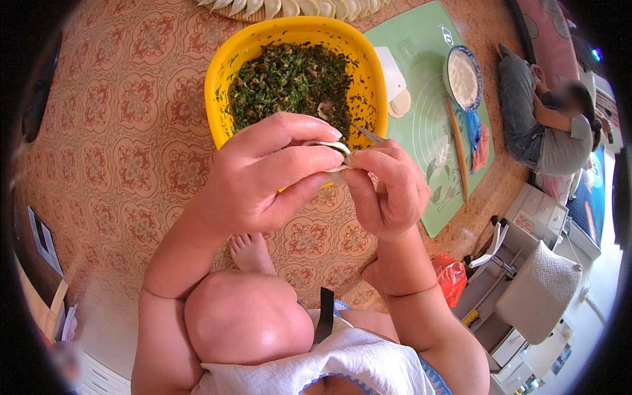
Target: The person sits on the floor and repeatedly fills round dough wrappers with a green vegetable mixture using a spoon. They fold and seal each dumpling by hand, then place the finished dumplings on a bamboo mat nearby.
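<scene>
Between my two hands, over the near rim of a yellow plastic basin (213, 89), is a folded dumpling wrapper (340, 146) with dark green filling at its gap. My left hand (276, 173) holds its left part between fingers and thumb. Thumb and forefinger of my right hand (387, 185) pinch its right end. A thin metal utensil (368, 133) sticks out by my right hand; its far part is hidden. Chopped green filling (281, 84) lies in the basin. Right of it, round wrappers (400, 102) lie beside a white plastic scraper (390, 74).
A green silicone mat (419, 59) bears a bowl of flour (463, 81) and a wooden rolling pin (458, 148). Shaped dumplings (308, 7) line a tray at the top. A person (548, 113) sits at right. A red plastic bag (449, 279) and a chair (540, 291) stand lower right.
</scene>
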Demonstrator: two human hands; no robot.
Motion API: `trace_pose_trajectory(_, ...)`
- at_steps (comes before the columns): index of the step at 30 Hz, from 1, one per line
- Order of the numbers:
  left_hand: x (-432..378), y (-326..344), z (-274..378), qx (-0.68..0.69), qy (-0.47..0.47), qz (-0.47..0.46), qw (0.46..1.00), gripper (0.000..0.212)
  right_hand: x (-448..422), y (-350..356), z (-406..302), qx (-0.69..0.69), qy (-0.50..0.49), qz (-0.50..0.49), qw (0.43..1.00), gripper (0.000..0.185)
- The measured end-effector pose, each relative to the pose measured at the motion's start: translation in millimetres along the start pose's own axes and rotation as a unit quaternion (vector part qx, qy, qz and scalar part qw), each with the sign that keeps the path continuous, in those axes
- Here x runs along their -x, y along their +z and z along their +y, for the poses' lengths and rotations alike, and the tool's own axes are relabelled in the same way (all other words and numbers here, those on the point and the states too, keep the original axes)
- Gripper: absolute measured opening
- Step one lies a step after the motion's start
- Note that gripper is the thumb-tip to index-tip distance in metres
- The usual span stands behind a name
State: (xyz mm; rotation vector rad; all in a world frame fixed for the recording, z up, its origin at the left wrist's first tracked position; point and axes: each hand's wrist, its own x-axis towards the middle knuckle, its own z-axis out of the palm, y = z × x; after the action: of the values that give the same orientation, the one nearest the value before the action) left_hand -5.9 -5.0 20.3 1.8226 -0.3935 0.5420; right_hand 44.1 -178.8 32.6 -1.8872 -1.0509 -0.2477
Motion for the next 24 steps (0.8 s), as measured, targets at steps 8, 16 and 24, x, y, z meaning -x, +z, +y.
trace_pose_trajectory(8, 0.5, 1.9, -0.8, -0.018, -0.001, -0.011, 1.0, 0.024, -2.2, -4.2, -1.1, 0.011, 0.07, -0.051, 0.996, 0.034)
trace_pose_trajectory(16, 0.4, 2.5, 1.8, -0.001, -0.033, -0.015, 0.999, 0.021, -5.5, -5.6, -8.8, 0.008, 0.115, -0.044, 0.992, 0.024)
trace_pose_trajectory(24, -1.0, 5.5, -0.8, -0.002, -0.002, -0.01, 1.0, 0.025, -3.5, -6.8, -1.4, 0.014, 0.062, -0.043, 0.997, 0.018)
